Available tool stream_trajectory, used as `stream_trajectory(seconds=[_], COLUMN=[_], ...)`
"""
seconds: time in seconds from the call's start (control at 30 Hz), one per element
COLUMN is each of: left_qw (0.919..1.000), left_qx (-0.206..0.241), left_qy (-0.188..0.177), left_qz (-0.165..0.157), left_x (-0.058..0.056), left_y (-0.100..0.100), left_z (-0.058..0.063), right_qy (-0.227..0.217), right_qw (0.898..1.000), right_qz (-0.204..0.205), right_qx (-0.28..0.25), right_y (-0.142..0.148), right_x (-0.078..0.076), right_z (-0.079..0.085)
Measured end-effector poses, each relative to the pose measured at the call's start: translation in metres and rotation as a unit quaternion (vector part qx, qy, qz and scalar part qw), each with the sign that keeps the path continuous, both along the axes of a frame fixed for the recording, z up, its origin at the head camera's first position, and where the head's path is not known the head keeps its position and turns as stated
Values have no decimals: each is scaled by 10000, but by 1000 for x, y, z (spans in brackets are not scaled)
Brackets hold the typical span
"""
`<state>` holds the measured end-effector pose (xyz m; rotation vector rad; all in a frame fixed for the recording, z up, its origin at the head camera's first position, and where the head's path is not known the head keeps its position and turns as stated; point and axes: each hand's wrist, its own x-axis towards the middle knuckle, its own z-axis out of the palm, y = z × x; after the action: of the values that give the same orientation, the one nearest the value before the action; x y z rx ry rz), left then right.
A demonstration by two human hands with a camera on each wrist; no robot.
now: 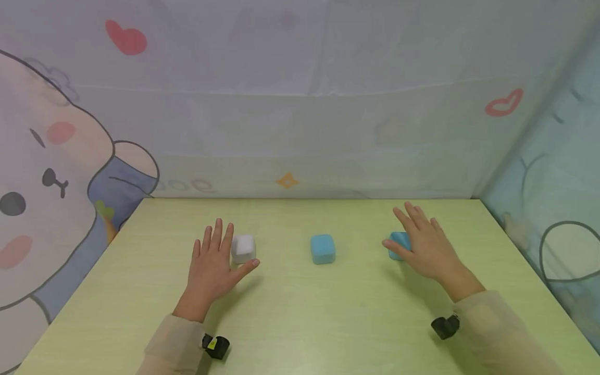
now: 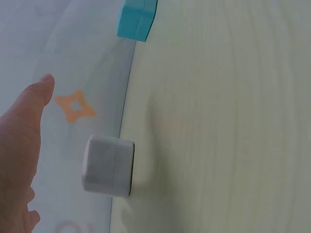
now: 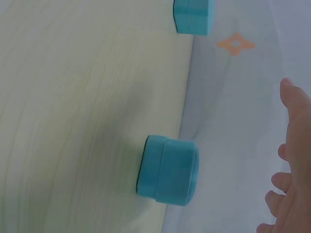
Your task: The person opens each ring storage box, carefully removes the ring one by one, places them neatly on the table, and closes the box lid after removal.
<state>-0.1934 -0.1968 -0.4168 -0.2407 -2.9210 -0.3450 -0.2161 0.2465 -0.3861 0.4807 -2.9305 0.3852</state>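
Three small rounded cube-shaped blocks or boxes stand in a row across the table. At the left is the white one [image 1: 244, 248], seen closer in the left wrist view as a white cube [image 2: 108, 166] with a faint seam. A light blue cube [image 1: 323, 249] occupies the middle. The right blue cube [image 1: 398, 245] is partly covered by the right hand; its lid-like seam shows on the blue cube [image 3: 168, 170] in the right wrist view. My left hand [image 1: 213, 271], fingers spread, hovers beside the white cube, holding nothing. Over the right cube my right hand [image 1: 424, 245] hovers with straight fingers, also holding nothing.
The pale yellow-green table [image 1: 300, 312] ends at a hanging printed cloth [image 1: 300, 125] behind it. More printed cloth [image 1: 558, 172] hangs along the right side. A small black camera [image 1: 216, 346] is on the left wrist, another black camera [image 1: 445, 326] on the right.
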Motion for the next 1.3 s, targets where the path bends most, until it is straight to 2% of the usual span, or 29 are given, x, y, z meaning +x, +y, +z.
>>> stream_trajectory(seconds=[0.67,1.07,1.3], left_qw=[9995,9994,9990], left_qx=[227,324,412], left_qy=[-196,-148,-148], left_qz=[71,39,15], left_x=[-3,-4,-5], left_y=[-1,-4,-4], left_z=[-4,-7,-9], right_qy=[38,116,9], right_qw=[9999,9995,9990], right_qz=[157,279,348], right_qx=[-36,-128,-292], right_y=[-26,-39,-50], right_x=[-7,-10,-10], right_z=[0,0,0])
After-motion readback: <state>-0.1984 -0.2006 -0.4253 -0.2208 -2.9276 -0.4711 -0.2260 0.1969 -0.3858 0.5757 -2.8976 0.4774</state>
